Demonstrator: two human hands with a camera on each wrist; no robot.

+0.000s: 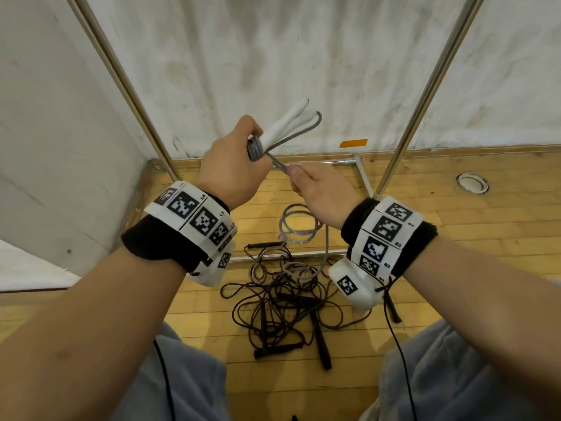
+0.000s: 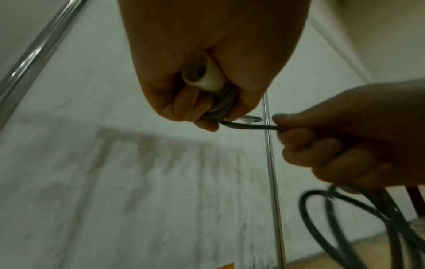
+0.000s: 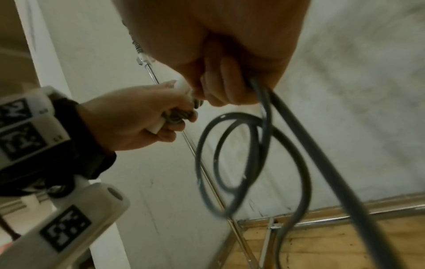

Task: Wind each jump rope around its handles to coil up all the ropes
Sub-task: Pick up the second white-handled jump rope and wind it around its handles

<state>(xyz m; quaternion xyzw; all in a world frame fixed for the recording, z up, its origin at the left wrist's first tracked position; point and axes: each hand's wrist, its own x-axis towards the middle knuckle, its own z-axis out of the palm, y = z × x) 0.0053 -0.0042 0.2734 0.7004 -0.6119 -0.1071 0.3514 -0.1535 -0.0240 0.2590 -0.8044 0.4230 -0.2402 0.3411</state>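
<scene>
My left hand (image 1: pixel 233 165) grips two white handles (image 1: pixel 287 121) held together, with several turns of grey rope (image 1: pixel 255 148) wound around their lower part. The open end of one white handle (image 2: pixel 203 77) pokes out below my left hand's fingers (image 2: pixel 184 107). A short taut stretch of grey rope (image 2: pixel 250 126) runs to my right hand (image 1: pixel 315 189), which grips it in a fist. Below my right hand (image 3: pixel 225 87) the slack grey rope (image 3: pixel 248 163) hangs in loops toward the floor.
A tangle of dark jump ropes with black handles (image 1: pixel 288 314) lies on the wooden floor (image 1: pixel 455 238) between my knees. Metal frame poles (image 1: pixel 425 95) rise left and right before a white wall. A round floor fitting (image 1: pixel 472 183) sits at the right.
</scene>
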